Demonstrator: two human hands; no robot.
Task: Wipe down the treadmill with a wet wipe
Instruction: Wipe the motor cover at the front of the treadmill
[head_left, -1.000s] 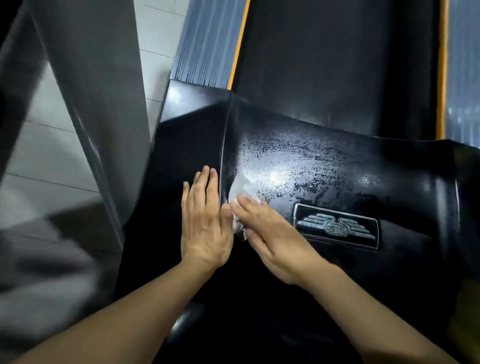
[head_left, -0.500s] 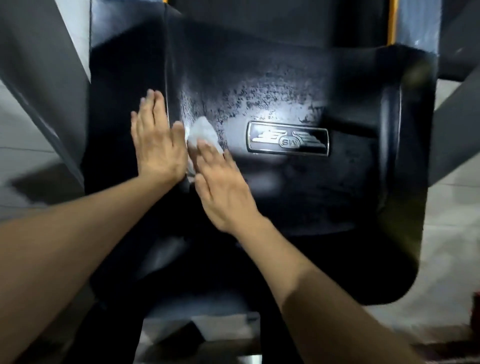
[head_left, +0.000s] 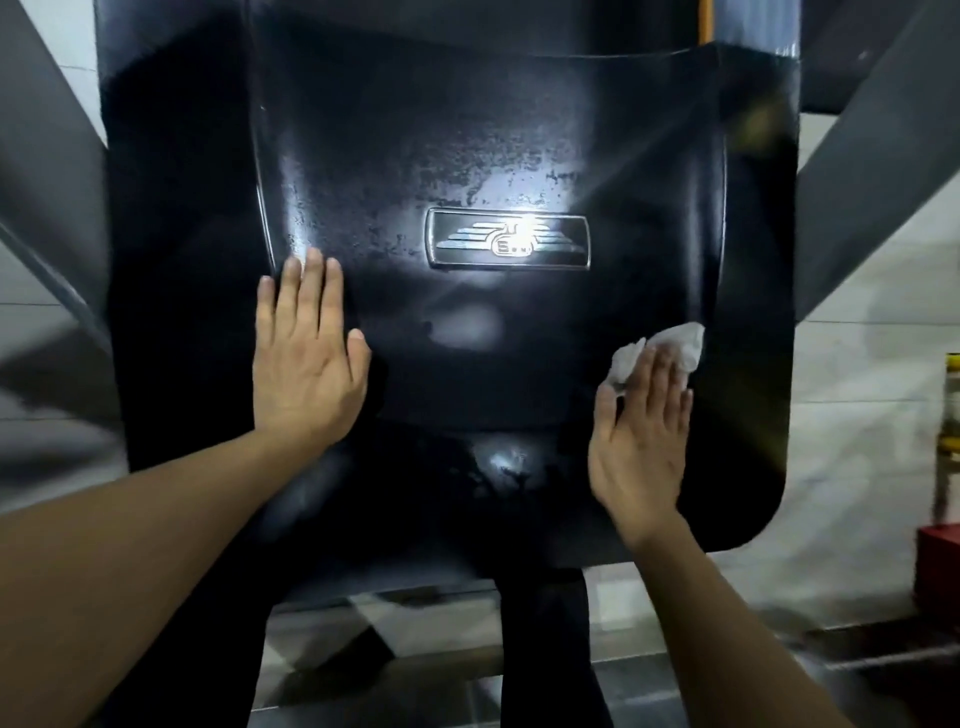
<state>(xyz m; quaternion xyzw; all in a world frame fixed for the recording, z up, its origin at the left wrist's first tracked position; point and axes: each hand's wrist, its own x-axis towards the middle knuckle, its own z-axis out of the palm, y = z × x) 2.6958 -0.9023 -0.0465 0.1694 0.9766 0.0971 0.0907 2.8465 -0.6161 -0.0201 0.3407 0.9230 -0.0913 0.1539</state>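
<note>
Pressed flat under the straight fingers of the right hand (head_left: 641, 415): a crumpled white wet wipe (head_left: 670, 351), near the right edge of the glossy black treadmill motor cover (head_left: 467, 156). Left hand (head_left: 306, 358) spread wide, braced near the left edge. Likely soft, limp, light; best pinned under flat fingers.

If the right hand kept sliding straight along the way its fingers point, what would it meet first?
Probably the raised ridge along the black cover's right side; the right hand already presses the wet wipe just short of it. Depth is hard to judge.
</note>
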